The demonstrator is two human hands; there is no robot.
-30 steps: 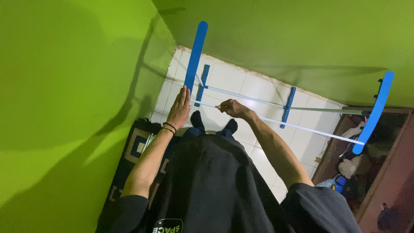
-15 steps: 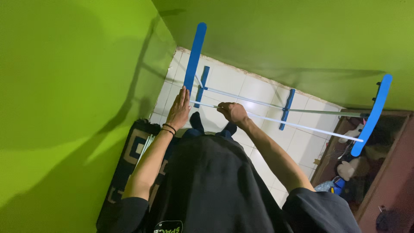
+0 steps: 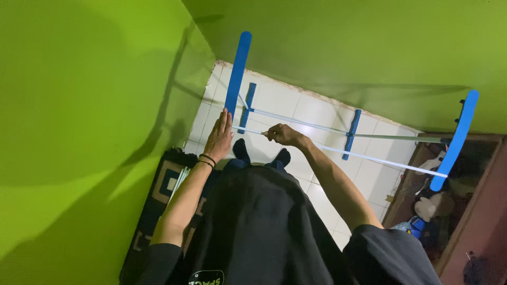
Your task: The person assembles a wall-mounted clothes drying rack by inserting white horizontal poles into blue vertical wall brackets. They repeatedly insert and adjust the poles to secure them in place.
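A drying rack with blue end bars (image 3: pixel 237 74) and thin white rails (image 3: pixel 380 160) stands over the white tiled floor in front of me. My left hand (image 3: pixel 219 138) lies flat, fingers straight, against the lower end of the left blue bar. My right hand (image 3: pixel 280 134) is closed around the nearest white rail, close to its left end. The far blue end bar (image 3: pixel 455 140) is at the right. Below the rail I see my dark socks (image 3: pixel 262 154) and black shirt.
Green walls close in on the left and behind the rack. A dark patterned mat (image 3: pixel 158 203) lies on the floor at my left. At the right stands a brown cabinet (image 3: pixel 475 221) with a stuffed toy (image 3: pixel 429 207) beside it.
My right hand has slid a little to the left along the white rail. My left hand stays flat on the blue bar.
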